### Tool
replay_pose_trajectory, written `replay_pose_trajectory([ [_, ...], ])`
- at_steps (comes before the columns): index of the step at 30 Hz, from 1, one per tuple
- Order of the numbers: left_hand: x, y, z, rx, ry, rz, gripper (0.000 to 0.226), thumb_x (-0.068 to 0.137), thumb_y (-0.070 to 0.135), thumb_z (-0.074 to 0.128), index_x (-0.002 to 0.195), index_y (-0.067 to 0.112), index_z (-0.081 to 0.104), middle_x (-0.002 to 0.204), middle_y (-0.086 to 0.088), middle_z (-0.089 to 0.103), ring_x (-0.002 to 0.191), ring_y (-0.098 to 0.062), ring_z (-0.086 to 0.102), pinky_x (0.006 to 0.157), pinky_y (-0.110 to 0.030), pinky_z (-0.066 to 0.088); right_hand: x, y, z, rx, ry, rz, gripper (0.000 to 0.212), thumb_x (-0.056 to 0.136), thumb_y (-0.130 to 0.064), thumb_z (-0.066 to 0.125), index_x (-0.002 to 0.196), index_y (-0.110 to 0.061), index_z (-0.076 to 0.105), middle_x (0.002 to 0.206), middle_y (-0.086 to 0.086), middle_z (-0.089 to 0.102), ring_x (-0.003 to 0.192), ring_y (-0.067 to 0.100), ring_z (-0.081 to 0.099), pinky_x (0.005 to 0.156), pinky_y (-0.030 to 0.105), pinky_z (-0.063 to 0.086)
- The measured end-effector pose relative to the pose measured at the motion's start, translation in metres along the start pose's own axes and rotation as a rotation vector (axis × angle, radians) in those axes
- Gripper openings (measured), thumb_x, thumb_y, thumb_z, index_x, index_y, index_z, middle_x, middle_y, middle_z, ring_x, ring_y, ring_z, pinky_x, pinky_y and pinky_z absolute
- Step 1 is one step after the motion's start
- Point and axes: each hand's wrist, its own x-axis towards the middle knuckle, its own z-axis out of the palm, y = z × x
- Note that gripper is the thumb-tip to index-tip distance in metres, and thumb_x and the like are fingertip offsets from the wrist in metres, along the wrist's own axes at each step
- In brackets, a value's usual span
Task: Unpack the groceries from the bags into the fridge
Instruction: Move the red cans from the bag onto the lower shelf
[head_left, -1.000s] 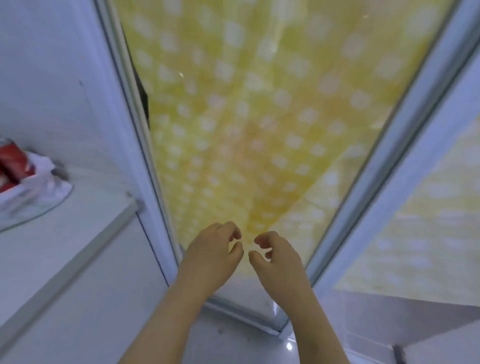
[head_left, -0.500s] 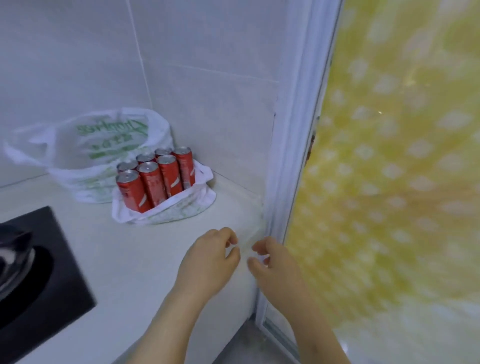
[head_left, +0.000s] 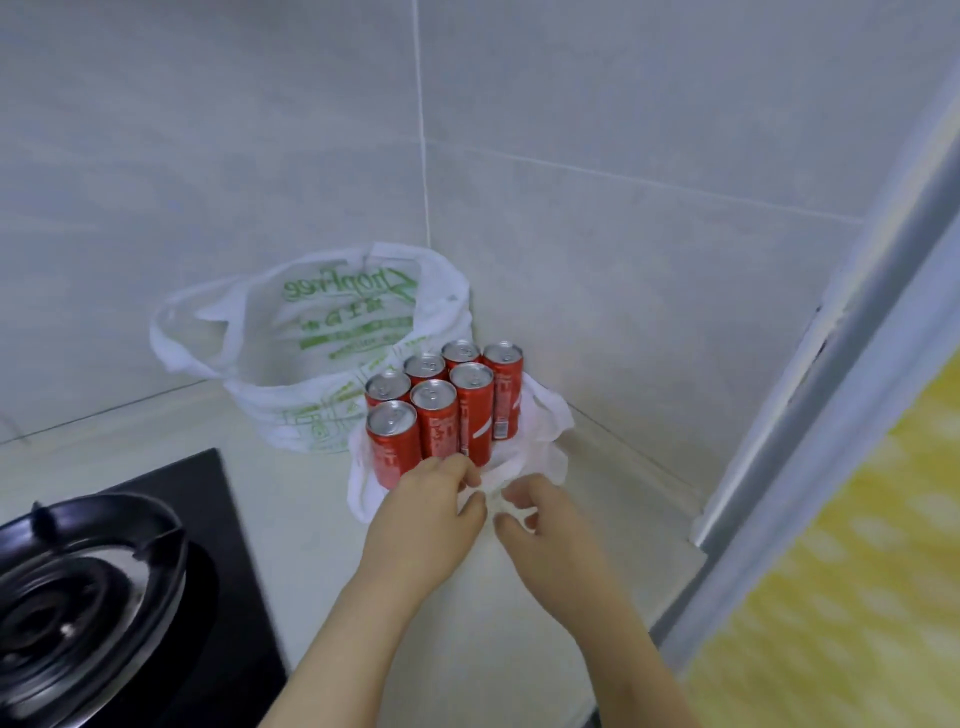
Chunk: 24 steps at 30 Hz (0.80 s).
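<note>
— Where are the groceries?
— Seven red drink cans (head_left: 441, 410) stand upright in a rolled-down white plastic bag (head_left: 545, 441) on the counter (head_left: 311, 519), in the tiled corner (a second bag (head_left: 322, 332), printed in green, sits just behind).
— And the hands?
— The left hand (head_left: 426, 519) and right hand (head_left: 556, 535) are close together at that bag's near edge, fingers loosely curled. Whether either pinches the plastic, I cannot tell.
— Anything else?
— A gas burner (head_left: 78, 587), far left.

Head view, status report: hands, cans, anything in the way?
Left hand and right hand loosely curled, empty, at the flattened bag. Seven red cans upright on it. Nothing blocking.
</note>
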Motion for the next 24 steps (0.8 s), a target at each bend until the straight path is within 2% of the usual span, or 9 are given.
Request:
replay_pose_trajectory([
  [4, 0.023, -0.01, 0.002, -0.004, 0.062, -0.089, 0.007, 0.085, 0.022, 0.054, 0.082, 0.027, 0.051, 0.088, 0.003, 0.058, 0.08, -0.015, 0.052, 0.068, -0.028, 0.042, 0.033, 0.001, 0.004, 0.017, -0.062, -0.054, 0.018, 0.088, -0.022, 0.055, 0.106, -0.024, 0.055, 0.106, -0.01, 0.055, 0.092, 0.008, 0.051, 0.066, 0.009, 0.035],
  [8, 0.04, -0.01, 0.003, 0.01, 0.174, -0.176, 0.002, 0.086, 0.022, 0.053, 0.087, 0.024, 0.054, 0.083, 0.005, 0.062, 0.077, -0.016, 0.056, 0.066, -0.029, 0.042, 0.064, 0.003, 0.005, 0.068, -0.132, -0.132, 0.009, 0.088, -0.02, 0.055, 0.093, -0.027, 0.052, 0.097, -0.013, 0.055, 0.086, 0.001, 0.051, 0.068, 0.01, 0.038],
  [12, 0.048, -0.015, 0.001, 0.011, 0.413, -0.293, 0.024, 0.084, 0.021, 0.058, 0.107, 0.021, 0.056, 0.09, 0.002, 0.062, 0.086, -0.019, 0.053, 0.068, -0.03, 0.038, 0.087, 0.002, 0.011, 0.071, -0.132, -0.203, 0.014, 0.088, -0.018, 0.056, 0.1, -0.025, 0.056, 0.104, -0.011, 0.052, 0.089, 0.002, 0.053, 0.075, 0.014, 0.043],
  [14, 0.05, -0.022, 0.001, 0.095, 0.515, -0.367, 0.031, 0.081, 0.027, 0.055, 0.109, 0.015, 0.062, 0.096, -0.005, 0.064, 0.093, -0.028, 0.054, 0.075, -0.035, 0.044, 0.096, 0.001, 0.015, 0.049, -0.091, -0.248, 0.016, 0.087, -0.017, 0.057, 0.102, -0.021, 0.058, 0.104, -0.012, 0.05, 0.095, 0.007, 0.053, 0.08, 0.021, 0.044],
  [16, 0.053, -0.029, 0.001, 0.171, 0.551, -0.413, 0.048, 0.072, 0.04, 0.043, 0.103, 0.013, 0.067, 0.098, -0.009, 0.066, 0.091, -0.036, 0.055, 0.075, -0.041, 0.047, 0.103, 0.0, 0.018, 0.02, -0.045, -0.305, 0.016, 0.087, -0.016, 0.057, 0.103, -0.018, 0.06, 0.105, -0.01, 0.05, 0.098, 0.012, 0.052, 0.082, 0.023, 0.043],
  [17, 0.054, -0.032, 0.002, 0.187, 0.553, -0.424, 0.052, 0.07, 0.044, 0.04, 0.102, 0.013, 0.068, 0.101, -0.01, 0.065, 0.092, -0.037, 0.056, 0.075, -0.042, 0.047, 0.107, -0.001, 0.019, -0.005, -0.022, -0.345, 0.018, 0.086, -0.015, 0.057, 0.103, -0.016, 0.061, 0.106, -0.008, 0.052, 0.099, 0.015, 0.052, 0.083, 0.024, 0.043],
  [19, 0.058, -0.036, 0.001, 0.174, 0.474, -0.506, 0.049, 0.075, 0.044, 0.052, 0.111, 0.014, 0.064, 0.118, -0.007, 0.059, 0.105, -0.035, 0.052, 0.083, -0.041, 0.045, 0.114, -0.004, 0.022, -0.102, -0.028, -0.423, 0.028, 0.086, -0.015, 0.055, 0.114, -0.014, 0.061, 0.119, -0.004, 0.054, 0.107, 0.019, 0.051, 0.088, 0.026, 0.041],
  [21, 0.061, -0.041, 0.003, 0.159, 0.372, -0.554, 0.051, 0.078, 0.04, 0.063, 0.124, 0.019, 0.054, 0.13, 0.0, 0.048, 0.117, -0.028, 0.046, 0.092, -0.037, 0.04, 0.12, -0.005, 0.026, -0.228, -0.095, -0.465, 0.044, 0.088, -0.018, 0.05, 0.133, -0.018, 0.049, 0.139, -0.006, 0.045, 0.121, 0.019, 0.043, 0.097, 0.026, 0.036],
  [24, 0.062, -0.046, 0.006, 0.133, 0.299, -0.571, 0.061, 0.077, 0.04, 0.065, 0.133, 0.025, 0.044, 0.129, 0.004, 0.048, 0.118, -0.022, 0.047, 0.094, -0.033, 0.041, 0.125, -0.005, 0.03, -0.32, -0.183, -0.465, 0.053, 0.092, -0.023, 0.044, 0.144, -0.023, 0.032, 0.152, -0.011, 0.026, 0.131, 0.016, 0.034, 0.104, 0.026, 0.031],
])
